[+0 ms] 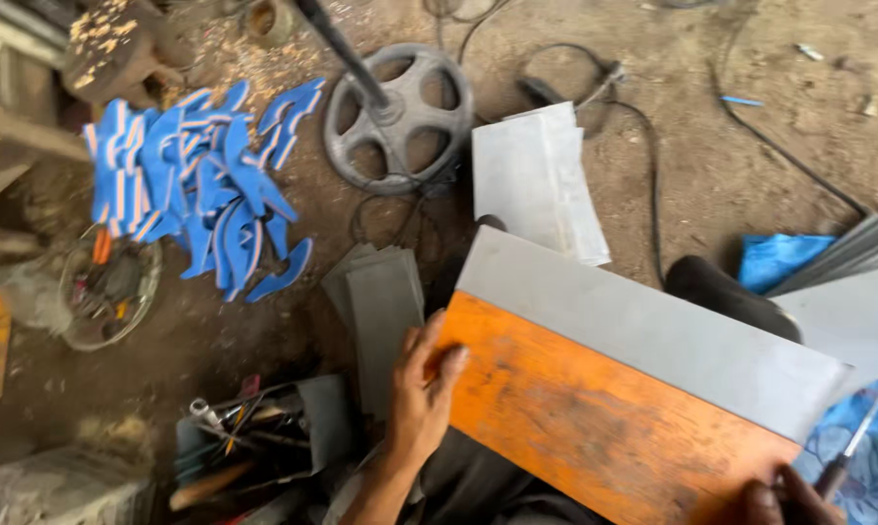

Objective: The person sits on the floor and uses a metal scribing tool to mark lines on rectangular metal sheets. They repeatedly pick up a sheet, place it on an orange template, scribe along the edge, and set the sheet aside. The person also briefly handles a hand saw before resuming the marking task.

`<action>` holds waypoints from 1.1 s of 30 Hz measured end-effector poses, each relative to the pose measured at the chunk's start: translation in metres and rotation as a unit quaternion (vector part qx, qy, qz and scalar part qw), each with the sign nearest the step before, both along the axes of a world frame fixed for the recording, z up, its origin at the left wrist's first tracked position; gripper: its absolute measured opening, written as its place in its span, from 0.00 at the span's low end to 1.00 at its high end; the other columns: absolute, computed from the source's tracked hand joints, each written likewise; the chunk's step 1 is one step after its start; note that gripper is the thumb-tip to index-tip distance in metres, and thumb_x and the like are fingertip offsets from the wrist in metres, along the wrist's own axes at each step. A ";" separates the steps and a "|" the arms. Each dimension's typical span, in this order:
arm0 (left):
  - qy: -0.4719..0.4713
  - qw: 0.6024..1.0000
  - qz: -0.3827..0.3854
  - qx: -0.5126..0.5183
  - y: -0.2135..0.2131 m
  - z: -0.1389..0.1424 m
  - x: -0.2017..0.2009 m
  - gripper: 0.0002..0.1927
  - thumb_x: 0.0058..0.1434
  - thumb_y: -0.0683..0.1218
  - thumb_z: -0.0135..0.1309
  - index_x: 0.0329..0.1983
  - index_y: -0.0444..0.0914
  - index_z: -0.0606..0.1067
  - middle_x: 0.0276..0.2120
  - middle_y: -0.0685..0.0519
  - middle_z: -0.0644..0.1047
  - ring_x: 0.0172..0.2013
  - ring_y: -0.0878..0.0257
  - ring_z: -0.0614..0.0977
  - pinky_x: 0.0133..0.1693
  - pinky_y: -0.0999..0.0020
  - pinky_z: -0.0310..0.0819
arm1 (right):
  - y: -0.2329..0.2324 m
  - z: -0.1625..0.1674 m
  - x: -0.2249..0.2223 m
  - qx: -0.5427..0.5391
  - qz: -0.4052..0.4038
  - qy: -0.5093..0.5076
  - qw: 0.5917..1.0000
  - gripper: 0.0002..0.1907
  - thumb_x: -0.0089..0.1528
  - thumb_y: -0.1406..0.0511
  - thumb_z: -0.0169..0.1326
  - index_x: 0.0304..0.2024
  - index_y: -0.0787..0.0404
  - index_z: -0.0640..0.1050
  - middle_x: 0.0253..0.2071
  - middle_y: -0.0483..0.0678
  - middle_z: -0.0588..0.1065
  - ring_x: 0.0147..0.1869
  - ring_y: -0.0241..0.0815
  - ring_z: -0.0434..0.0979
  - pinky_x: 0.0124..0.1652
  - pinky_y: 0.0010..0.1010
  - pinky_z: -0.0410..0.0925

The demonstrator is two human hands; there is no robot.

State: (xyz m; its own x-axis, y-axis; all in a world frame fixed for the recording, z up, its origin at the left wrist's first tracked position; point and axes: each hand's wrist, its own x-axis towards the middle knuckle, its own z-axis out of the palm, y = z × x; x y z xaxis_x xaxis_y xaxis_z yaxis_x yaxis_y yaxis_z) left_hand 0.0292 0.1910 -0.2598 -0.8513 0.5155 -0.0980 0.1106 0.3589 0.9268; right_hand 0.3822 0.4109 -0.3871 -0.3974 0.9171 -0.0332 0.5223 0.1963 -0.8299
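An orange wooden board (594,418) lies across my lap with a grey sheet (653,331) under its far edge. My left hand (421,394) grips the board's left end, thumb on top. At the bottom right, my right hand (784,504) is closed around a thin metal tool (852,447) with a dark handle, its point reaching past the board's right corner. Only part of that hand shows.
A pile of blue curved cut-outs (206,180) lies on the dirt floor at left. A grey wheel (398,117) with a rod, stacked grey sheets (536,180), black cables, a tool box (254,437) and a round basket (108,287) surround me.
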 end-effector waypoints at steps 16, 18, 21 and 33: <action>0.025 0.999 -0.004 -0.023 0.009 0.007 -0.001 0.25 0.66 0.51 0.54 0.64 0.37 0.71 0.43 0.49 0.76 0.40 0.59 0.86 0.37 0.67 0.88 | 0.011 -0.025 -0.004 -0.001 -0.019 0.014 1.000 0.15 0.69 0.67 0.60 0.53 0.74 0.76 0.31 0.53 0.76 0.39 0.37 0.77 0.62 0.34 0.66; 0.042 0.999 -0.013 -0.018 0.012 0.014 -0.002 0.25 0.67 0.50 0.55 0.65 0.37 0.71 0.41 0.48 0.75 0.38 0.60 0.85 0.36 0.68 0.87 | 0.012 -0.031 0.001 0.004 -0.020 0.021 1.000 0.15 0.69 0.67 0.60 0.53 0.74 0.75 0.31 0.53 0.76 0.39 0.37 0.76 0.62 0.34 0.66; 0.056 0.992 -0.004 -0.109 0.014 0.024 0.001 0.25 0.66 0.49 0.57 0.65 0.39 0.73 0.38 0.48 0.74 0.37 0.58 0.81 0.35 0.64 0.81 | 0.014 -0.034 0.009 0.008 -0.018 0.028 0.999 0.15 0.70 0.67 0.60 0.52 0.74 0.75 0.32 0.52 0.75 0.38 0.35 0.76 0.63 0.35 0.66; 0.419 0.853 -0.172 -0.258 0.032 0.032 0.030 0.35 0.61 0.60 0.54 0.63 0.33 0.69 0.68 0.37 0.62 0.66 0.36 0.63 0.60 0.36 0.62 | -0.042 0.014 0.000 -0.035 -0.106 0.238 0.965 0.13 0.68 0.74 0.63 0.53 0.72 0.76 0.39 0.53 0.78 0.47 0.34 0.79 0.59 0.26 0.70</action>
